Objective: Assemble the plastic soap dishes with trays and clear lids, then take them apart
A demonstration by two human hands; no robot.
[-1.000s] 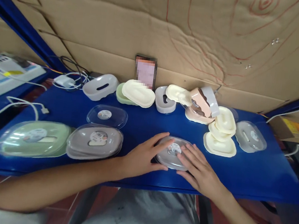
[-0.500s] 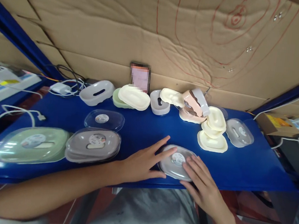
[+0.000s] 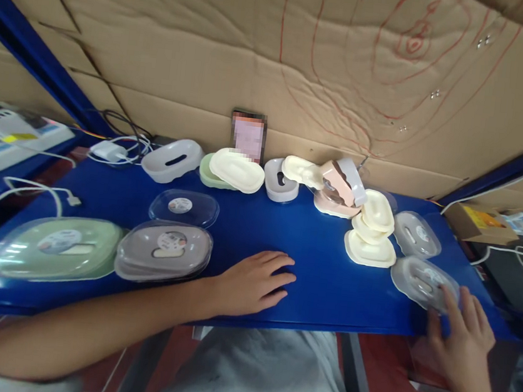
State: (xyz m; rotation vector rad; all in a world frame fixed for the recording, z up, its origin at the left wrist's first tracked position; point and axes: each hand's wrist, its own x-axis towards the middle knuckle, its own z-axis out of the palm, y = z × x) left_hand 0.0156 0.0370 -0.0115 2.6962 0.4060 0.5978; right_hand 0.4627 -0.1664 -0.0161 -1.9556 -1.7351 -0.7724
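My right hand (image 3: pixel 461 326) is at the near right edge of a grey soap box (image 3: pixel 415 279) with a clear lid and a round label. Its thumb and forefinger are on the box's rim. The box lies at the right end of the blue table, just in front of another lidded grey soap box (image 3: pixel 411 233). Palm down on the middle of the table rests my left hand (image 3: pixel 258 284), fingers stretched and holding nothing. Left of it lie a lidded grey soap box (image 3: pixel 141 258), a lidded green soap box (image 3: pixel 105 238) and a loose clear lid (image 3: pixel 161 203).
Along the back stand a grey tray (image 3: pixel 156 168), cream trays (image 3: pixel 240 171), pink pieces (image 3: pixel 338 183) and a phone (image 3: pixel 248 133) against the cardboard (image 3: pixel 166 34). Several cream pieces (image 3: pixel 368 253) are stacked right of centre. A white cable (image 3: pixel 31 185) lies at the left.
My right hand has carried the lidded grey soap box from the table's front middle to the right end. My left hand has come off the box and now lies on the table.
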